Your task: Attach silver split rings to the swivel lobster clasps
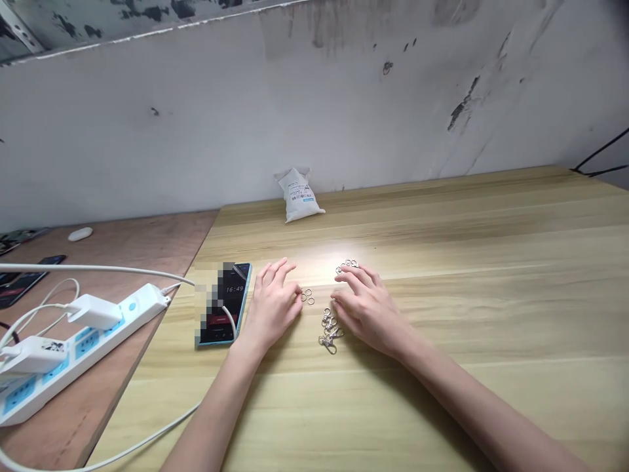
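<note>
Several small silver metal rings [309, 297] lie on the light wood table. My left hand [273, 305] is beside them, its thumb and index finger closed at the edge of the leftmost ring, while the other fingers are stretched forward. Nearer to me is a loose cluster of silver swivel snap hooks [331, 332]. Just right of these hooks my right hand [366, 304] rests with bent fingers, thumb and index together; whatever is between them is too small to make out. More small silver ring-shaped pieces [348, 263] lie beyond its fingertips, partly hidden by them.
A phone with a blue edge [230, 298] lies left of my left hand, a cable across it. A white power strip [93, 347] with chargers sits on the brown surface at left. Against the wall stands a white labelled plastic packet [299, 196].
</note>
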A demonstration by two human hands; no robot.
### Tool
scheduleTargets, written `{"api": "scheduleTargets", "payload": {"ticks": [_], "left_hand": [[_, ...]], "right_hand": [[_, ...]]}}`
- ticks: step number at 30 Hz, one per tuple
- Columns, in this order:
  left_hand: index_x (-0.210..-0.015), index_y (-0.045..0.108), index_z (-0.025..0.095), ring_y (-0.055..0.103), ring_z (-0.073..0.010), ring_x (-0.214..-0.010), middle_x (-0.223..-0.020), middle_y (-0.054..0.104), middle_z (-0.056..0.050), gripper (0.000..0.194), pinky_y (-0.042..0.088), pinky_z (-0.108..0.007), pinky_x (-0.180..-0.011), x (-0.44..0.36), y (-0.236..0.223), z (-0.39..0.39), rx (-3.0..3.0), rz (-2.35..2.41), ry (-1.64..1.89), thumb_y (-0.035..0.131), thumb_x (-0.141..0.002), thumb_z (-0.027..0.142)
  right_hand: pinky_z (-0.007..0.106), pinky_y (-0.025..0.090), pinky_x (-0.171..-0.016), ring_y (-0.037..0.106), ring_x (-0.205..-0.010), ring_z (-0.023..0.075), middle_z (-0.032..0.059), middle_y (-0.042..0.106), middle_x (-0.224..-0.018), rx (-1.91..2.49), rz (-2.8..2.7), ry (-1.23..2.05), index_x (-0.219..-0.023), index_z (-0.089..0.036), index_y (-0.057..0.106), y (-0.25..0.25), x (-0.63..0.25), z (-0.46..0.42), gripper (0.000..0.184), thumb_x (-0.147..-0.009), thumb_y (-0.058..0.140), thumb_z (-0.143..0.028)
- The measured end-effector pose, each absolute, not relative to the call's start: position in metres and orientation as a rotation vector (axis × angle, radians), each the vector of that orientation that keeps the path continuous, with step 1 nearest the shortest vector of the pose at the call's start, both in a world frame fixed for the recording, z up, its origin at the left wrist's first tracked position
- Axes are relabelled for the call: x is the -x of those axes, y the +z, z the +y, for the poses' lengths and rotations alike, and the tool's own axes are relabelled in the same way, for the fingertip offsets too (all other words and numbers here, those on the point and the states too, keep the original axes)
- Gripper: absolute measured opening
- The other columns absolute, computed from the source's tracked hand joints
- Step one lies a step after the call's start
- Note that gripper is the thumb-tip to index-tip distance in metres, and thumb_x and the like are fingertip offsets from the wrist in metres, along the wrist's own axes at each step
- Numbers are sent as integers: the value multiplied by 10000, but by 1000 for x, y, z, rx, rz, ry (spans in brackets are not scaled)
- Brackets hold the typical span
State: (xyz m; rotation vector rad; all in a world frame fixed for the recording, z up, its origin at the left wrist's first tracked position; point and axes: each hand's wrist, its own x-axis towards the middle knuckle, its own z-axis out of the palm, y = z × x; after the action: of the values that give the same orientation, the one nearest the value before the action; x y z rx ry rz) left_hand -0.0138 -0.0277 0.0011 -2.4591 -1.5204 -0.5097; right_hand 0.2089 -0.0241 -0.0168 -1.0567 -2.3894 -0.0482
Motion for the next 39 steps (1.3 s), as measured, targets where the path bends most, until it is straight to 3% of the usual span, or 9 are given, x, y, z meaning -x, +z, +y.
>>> {"api": "scheduleTargets", "payload": {"ticks": [4, 10, 15, 18, 21, 26, 32, 39], "left_hand": [[-814, 648, 199, 449, -294, -1317, -1262, 605, -99, 99, 329, -536, -1113, 15, 1, -28, 2491, -1551, -489, 570, -875, 205], [-1098, 622, 234, 461, -292, -1292, -1322, 551, -102, 209, 392, -513, -1053, 7, -5, -32, 2612, -1623, -578, 553, -918, 317], [-986, 661, 240, 458, -289, -1292, -1285, 569, -96, 145, 384, -520, -1051, 4, -11, -31, 2670, -1567, -573, 530, -928, 266], [-969, 664, 229, 473, -286, -1271, -1263, 581, -100, 147, 400, -520, -1029, 7, -11, -29, 2645, -1569, -587, 523, -929, 242], [-939, 665, 224, 486, -291, -1253, -1239, 597, -101, 131, 399, -531, -1021, 14, -10, -27, 2598, -1599, -577, 536, -917, 226], [-904, 660, 217, 514, -300, -1211, -1208, 615, -105, 112, 407, -527, -998, 22, -8, -24, 2482, -1694, -567, 548, -901, 222], [-952, 647, 206, 503, -293, -1220, -1224, 602, -113, 122, 386, -521, -1015, 17, -8, -26, 2498, -1680, -589, 535, -905, 214], [-982, 661, 222, 504, -262, -1208, -1232, 596, -87, 131, 399, -467, -998, 4, -6, -33, 2641, -1622, -758, 557, -902, 211]], "right_hand": [[475, 336, -1081, 503, -1203, 253, 69, 644, -1071, 983, -2447, 58, -868, -226, 693, -16, -212, -22, 185, -939, 534, -288], [460, 377, -1018, 534, -1119, 251, 84, 635, -1086, 1096, -2403, 139, -894, -224, 689, -14, -226, -13, 212, -954, 504, -308], [485, 418, -960, 515, -1173, 313, 146, 576, -1257, 1311, -2347, -12, -1182, -221, 627, -27, -236, 3, 291, -929, 530, -330], [515, 398, -993, 475, -1248, 340, 174, 507, -1366, 1352, -2343, -112, -1260, -226, 586, -34, -233, 8, 346, -937, 524, -334], [540, 362, -1033, 453, -1284, 331, 155, 511, -1376, 1328, -2340, -163, -1195, -246, 622, -35, -228, 9, 274, -951, 513, -309], [534, 336, -1059, 496, -1239, 289, 93, 623, -1221, 1242, -2360, -137, -945, -244, 694, -27, -226, 7, 153, -942, 541, -253], [475, 353, -1043, 550, -1139, 256, 88, 655, -1114, 1200, -2361, -112, -862, -191, 683, -27, -224, 7, 146, -928, 555, -214], [411, 411, -905, 588, -962, 220, 53, 672, -978, 1032, -2256, 51, -868, -219, 675, -27, -221, 1, 127, -925, 564, -196]]}}
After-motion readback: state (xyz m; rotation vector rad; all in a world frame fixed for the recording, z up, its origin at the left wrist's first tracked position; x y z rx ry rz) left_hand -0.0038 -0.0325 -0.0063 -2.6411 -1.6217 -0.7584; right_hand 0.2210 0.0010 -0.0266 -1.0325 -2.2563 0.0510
